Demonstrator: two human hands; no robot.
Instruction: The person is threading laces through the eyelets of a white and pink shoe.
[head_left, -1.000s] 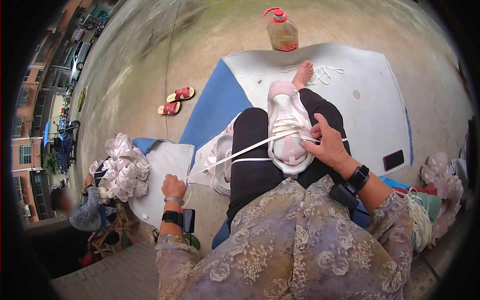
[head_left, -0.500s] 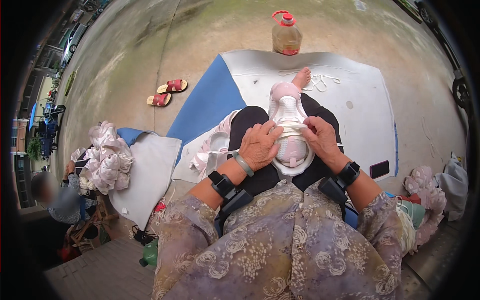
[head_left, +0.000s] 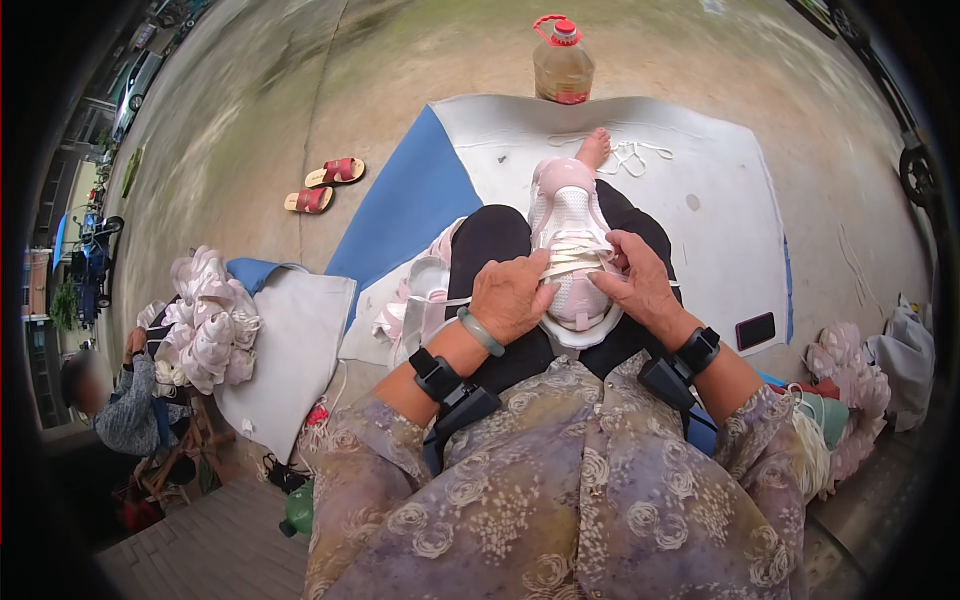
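Head view: one pink-and-white shoe [head_left: 565, 205] rests on the lap [head_left: 493, 245], toe to the far side. Left hand [head_left: 508, 297] and right hand [head_left: 648, 288] meet its white laces [head_left: 574, 254] from opposite sides, thumb and fingers of each bent and slightly parted; whether either grips a lace cannot be told. Far, one bottle [head_left: 563, 72] stands beside the mat [head_left: 715, 245]; far left, two red slippers [head_left: 313, 200]; right, one phone [head_left: 755, 331] on the mat.

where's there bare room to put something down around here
The white mat is mostly bare between the right leg, loose lace and black phone; so is the concrete between the red sandals and bottle. Crowded: around the shoe, with left hand and right hand at its laces.
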